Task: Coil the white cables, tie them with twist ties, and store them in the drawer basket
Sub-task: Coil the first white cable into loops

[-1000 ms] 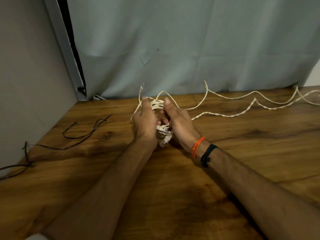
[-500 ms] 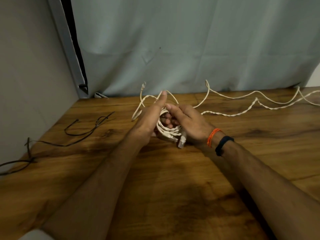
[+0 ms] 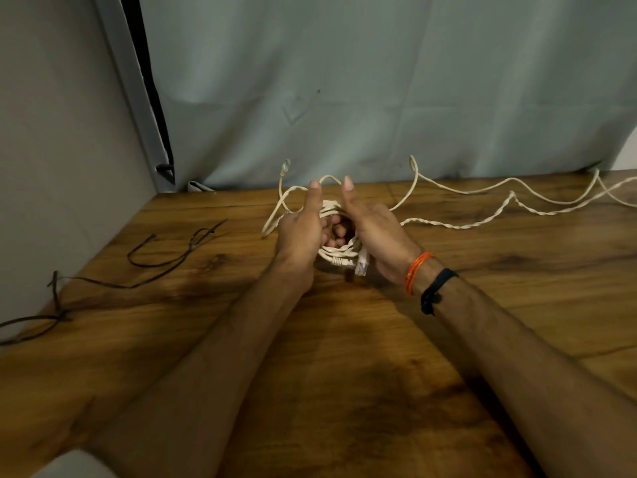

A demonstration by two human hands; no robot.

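Note:
A small coil of white cable (image 3: pixel 339 251) sits between my two hands above the wooden table (image 3: pixel 344 339). My left hand (image 3: pixel 301 232) holds its left side and my right hand (image 3: pixel 374 236) holds its right side, both thumbs pointing up. Two clear plugs (image 3: pixel 360 265) hang from the coil's near edge. A loose end with a plug (image 3: pixel 285 166) sticks up behind my left hand. More white cable (image 3: pixel 482 224), partly twisted, trails to the right along the table's back. No drawer basket is in view.
Dark twist ties (image 3: pixel 165 258) lie on the table at the left, another (image 3: pixel 31 322) near the left edge. A grey curtain (image 3: pixel 379 91) hangs behind the table and a wall stands at the left.
Both hands have turned around the coil, thumbs now raised and side by side. The plugs hang at the coil's near edge again. The trailing cable has barely shifted.

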